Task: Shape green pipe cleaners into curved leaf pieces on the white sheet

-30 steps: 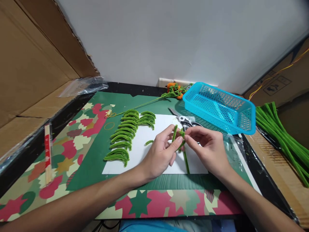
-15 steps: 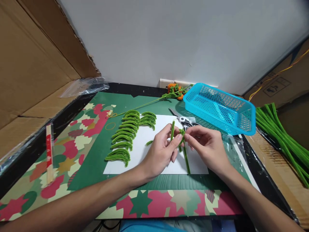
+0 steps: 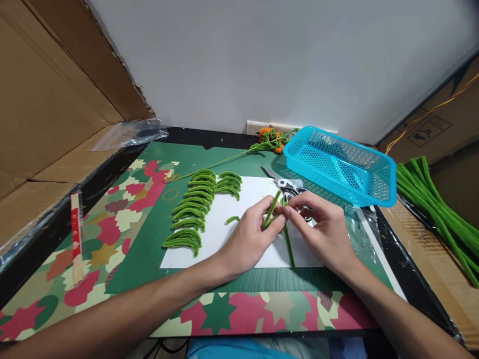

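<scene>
My left hand [image 3: 251, 235] and my right hand [image 3: 322, 230] meet over a white sheet [image 3: 220, 219], both pinching one green pipe cleaner [image 3: 288, 244]. Its long end trails down onto the sheet, and a short bent end sticks up between my thumbs. Left of my hands lie several finished green pipe-cleaner leaf shapes [image 3: 192, 207] in rows, plus one small loose green piece [image 3: 232, 219]. Scissors [image 3: 286, 185] lie just beyond my right hand.
A blue plastic basket [image 3: 339, 164] sits tilted at the back right. A bundle of long green pipe cleaners [image 3: 436, 209] lies on cardboard at the right. An orange pipe-cleaner flower [image 3: 270, 138] with a long stem lies at the back. Wrapped chopsticks [image 3: 76, 234] rest at the left.
My hands have closed in and dropped slightly toward the sheet. The short upright end of the pipe cleaner has tilted to the right.
</scene>
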The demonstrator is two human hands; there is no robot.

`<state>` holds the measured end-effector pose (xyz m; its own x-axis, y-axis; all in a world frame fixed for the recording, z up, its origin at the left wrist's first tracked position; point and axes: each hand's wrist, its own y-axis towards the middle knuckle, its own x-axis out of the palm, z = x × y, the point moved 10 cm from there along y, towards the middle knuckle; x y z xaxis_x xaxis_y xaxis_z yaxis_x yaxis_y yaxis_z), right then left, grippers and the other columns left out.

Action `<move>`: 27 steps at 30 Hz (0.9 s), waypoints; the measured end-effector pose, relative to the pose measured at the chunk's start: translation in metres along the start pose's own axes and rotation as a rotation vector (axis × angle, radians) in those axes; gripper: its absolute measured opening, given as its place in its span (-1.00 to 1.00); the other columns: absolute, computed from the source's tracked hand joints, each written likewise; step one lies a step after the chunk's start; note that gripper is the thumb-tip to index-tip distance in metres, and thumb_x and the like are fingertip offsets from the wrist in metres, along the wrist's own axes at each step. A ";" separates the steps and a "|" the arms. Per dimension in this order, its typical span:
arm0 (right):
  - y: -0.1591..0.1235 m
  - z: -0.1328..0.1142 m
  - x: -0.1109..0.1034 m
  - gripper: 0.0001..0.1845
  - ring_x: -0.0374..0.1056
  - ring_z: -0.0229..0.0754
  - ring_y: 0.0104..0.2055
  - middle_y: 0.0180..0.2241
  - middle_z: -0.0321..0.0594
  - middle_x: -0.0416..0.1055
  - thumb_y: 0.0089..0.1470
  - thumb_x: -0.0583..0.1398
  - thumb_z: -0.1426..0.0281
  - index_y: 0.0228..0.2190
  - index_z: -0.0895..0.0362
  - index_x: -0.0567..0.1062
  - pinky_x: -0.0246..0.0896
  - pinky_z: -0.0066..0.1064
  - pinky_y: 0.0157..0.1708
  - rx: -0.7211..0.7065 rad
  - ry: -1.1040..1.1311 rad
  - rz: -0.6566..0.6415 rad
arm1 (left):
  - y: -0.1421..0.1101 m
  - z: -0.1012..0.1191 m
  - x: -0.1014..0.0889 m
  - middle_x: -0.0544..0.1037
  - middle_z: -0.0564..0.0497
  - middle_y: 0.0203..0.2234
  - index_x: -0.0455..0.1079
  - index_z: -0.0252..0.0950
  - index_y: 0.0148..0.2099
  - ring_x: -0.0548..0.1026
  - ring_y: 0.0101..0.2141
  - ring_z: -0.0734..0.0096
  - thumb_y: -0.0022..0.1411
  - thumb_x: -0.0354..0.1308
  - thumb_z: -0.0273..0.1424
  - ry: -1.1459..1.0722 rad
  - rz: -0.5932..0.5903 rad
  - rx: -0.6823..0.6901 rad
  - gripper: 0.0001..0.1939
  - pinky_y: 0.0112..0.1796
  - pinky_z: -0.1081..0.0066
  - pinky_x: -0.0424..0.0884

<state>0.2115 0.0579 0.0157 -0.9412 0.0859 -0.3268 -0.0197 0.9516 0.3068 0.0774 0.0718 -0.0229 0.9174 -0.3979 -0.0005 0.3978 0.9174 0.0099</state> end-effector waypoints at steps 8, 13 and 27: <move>0.007 0.016 0.000 -0.76 0.31 -0.30 -0.60 -0.48 -0.22 0.55 0.13 0.41 0.23 -0.42 0.16 0.65 0.26 -0.42 -0.58 0.155 0.214 -0.033 | 0.002 0.002 0.002 0.45 0.04 -0.43 0.44 -0.31 -0.25 0.38 -0.40 0.41 0.36 0.23 -0.25 0.134 -0.036 0.035 -0.78 -0.37 0.45 0.33; 0.007 0.011 0.000 -0.88 0.33 -0.30 -0.55 -0.42 -0.22 0.58 0.19 0.37 0.32 -0.33 0.11 0.70 0.27 -0.44 -0.57 0.072 0.133 -0.054 | 0.002 0.004 0.003 0.49 0.02 -0.42 0.49 -0.32 -0.24 0.41 -0.35 0.35 0.37 0.22 -0.23 0.153 -0.023 0.044 -0.75 -0.33 0.44 0.33; 0.000 -0.029 -0.006 -0.70 0.46 -0.03 0.00 -0.07 -0.08 0.49 0.33 0.15 0.54 -0.03 0.04 0.60 0.45 -0.12 -0.04 -0.408 -0.280 -0.072 | -0.004 -0.007 0.017 0.24 0.17 -0.49 0.27 -0.26 -0.20 0.12 -0.55 0.59 0.50 0.09 -0.17 -0.138 -0.191 -0.108 -0.72 -0.52 0.51 0.08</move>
<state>0.2071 0.0489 0.0436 -0.8071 0.1530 -0.5703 -0.2643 0.7701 0.5807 0.0919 0.0618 -0.0301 0.8193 -0.5550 0.1440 0.5690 0.8180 -0.0841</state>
